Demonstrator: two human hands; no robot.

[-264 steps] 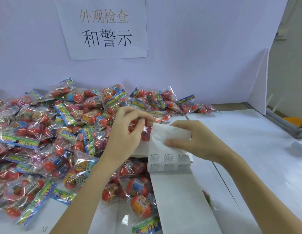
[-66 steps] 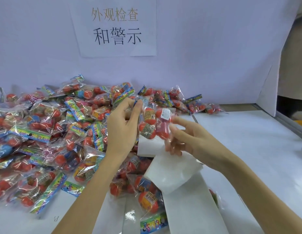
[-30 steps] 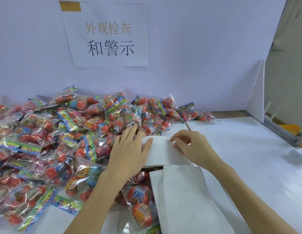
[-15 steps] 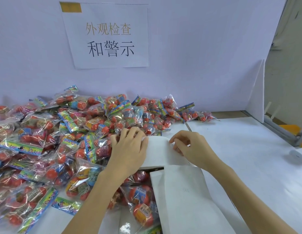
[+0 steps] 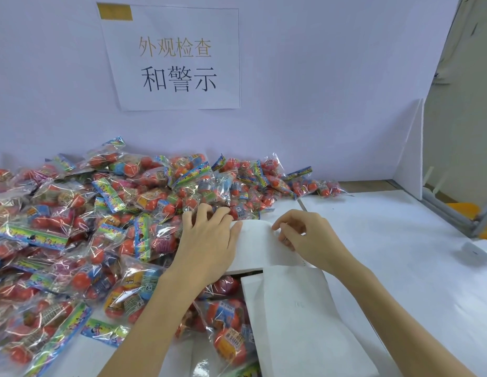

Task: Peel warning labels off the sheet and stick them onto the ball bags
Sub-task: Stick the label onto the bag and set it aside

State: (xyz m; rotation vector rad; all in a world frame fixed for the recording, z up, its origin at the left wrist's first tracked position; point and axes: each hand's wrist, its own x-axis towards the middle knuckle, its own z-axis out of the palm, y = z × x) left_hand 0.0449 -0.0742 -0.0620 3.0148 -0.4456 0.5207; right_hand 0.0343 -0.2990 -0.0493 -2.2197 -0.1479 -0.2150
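Left hand (image 5: 207, 240) lies flat, fingers relaxed and spread, pressing the left edge of the folded white paper label sheet (image 5: 260, 246). Right hand (image 5: 309, 240) has its fingers curled, pinching at the sheet's right edge. Sheet sits mid white table (image 5: 400, 268), touching the heap. Clear plastic bags of red-orange balls (image 5: 114, 219) are heaped along the table's back and left edges. White printed paper sign (image 5: 177, 58) hangs on the back wall.

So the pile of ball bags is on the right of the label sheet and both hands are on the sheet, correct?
Not quite. The head view shows the pile of ball bags left of the label sheet. The left hand and right hand are both on the sheet.
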